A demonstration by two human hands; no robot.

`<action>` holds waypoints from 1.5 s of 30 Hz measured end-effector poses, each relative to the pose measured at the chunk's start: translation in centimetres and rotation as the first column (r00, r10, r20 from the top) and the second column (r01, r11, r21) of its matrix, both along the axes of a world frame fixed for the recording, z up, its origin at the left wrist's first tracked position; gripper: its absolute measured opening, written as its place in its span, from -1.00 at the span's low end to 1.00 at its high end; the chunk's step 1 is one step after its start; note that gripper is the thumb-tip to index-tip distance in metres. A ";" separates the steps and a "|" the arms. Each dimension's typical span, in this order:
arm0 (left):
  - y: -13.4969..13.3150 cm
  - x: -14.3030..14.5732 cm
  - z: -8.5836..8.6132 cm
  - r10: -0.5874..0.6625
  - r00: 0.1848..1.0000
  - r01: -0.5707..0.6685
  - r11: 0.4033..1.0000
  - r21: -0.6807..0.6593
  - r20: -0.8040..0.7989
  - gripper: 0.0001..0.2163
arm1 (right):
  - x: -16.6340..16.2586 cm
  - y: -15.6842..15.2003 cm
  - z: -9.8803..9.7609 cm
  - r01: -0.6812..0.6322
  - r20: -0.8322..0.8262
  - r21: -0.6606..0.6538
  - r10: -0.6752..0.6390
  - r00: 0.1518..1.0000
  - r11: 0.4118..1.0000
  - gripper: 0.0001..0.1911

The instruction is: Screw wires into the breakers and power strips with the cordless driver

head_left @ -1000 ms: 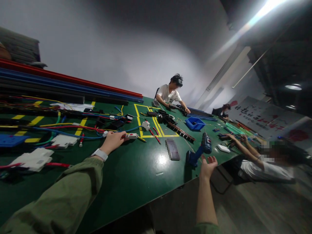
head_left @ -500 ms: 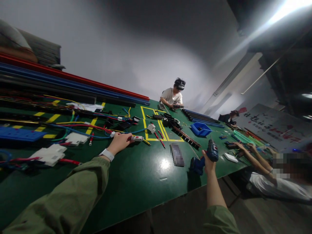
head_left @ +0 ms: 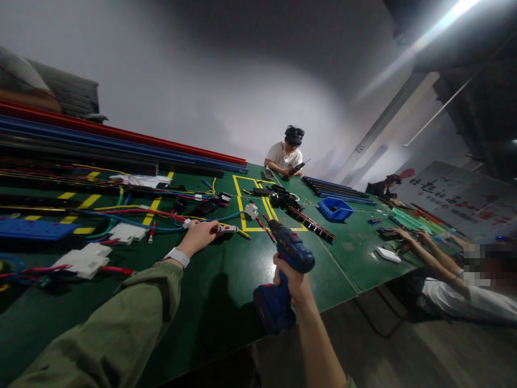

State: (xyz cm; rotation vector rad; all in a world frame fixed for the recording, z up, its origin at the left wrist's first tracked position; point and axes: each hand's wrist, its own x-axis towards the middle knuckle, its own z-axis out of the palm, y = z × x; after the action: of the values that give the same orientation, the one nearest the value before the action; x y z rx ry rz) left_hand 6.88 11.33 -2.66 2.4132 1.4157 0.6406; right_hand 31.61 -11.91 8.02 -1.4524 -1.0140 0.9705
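While the right hand [head_left: 294, 280] wraps the grip of a dark-blue, pistol-shaped plastic power drill [head_left: 294, 250], fingers closed round the handle, the left hand [head_left: 200, 237] pinches one end of a small, white, rectangular plastic block [head_left: 226, 229]; whether the block touches the surface, cannot tell. Drill held over the table's front edge, bit aimed across it; block farther in, to the left. Left sleeve [head_left: 137, 318]: creased green cloth. Nearby, smooth-coated wires [head_left: 133, 210] in red, blue and yellow, plus boxy white housings [head_left: 86, 260]. Surface: glossy green table [head_left: 238, 269], yellow tape [head_left: 236, 188] laid in rectangles, long red and blue strips [head_left: 121, 134] along the far left edge, an open blue plastic bin [head_left: 335, 210] toward the right. Room: plain grey wall [head_left: 181, 97]; co-worker in white shirt [head_left: 283, 156] at the far edge. One second earlier the drill stood on the table beside an open right hand; now gripped and shifted left. Left-hand pinch unchanged.
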 end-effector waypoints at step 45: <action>-0.2 0.1 -0.9 -0.023 0.997 0.022 1.000 0.019 0.077 -0.81 | -10.9 2.3 -0.3 -0.232 0.036 -0.133 0.238 0.970 0.964 -0.85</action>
State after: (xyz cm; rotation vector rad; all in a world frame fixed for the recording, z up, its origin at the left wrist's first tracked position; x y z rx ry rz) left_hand 7.01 11.13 -3.51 2.3874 1.3563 0.7354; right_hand 20.72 -9.62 7.71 -1.4913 -1.2013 1.1923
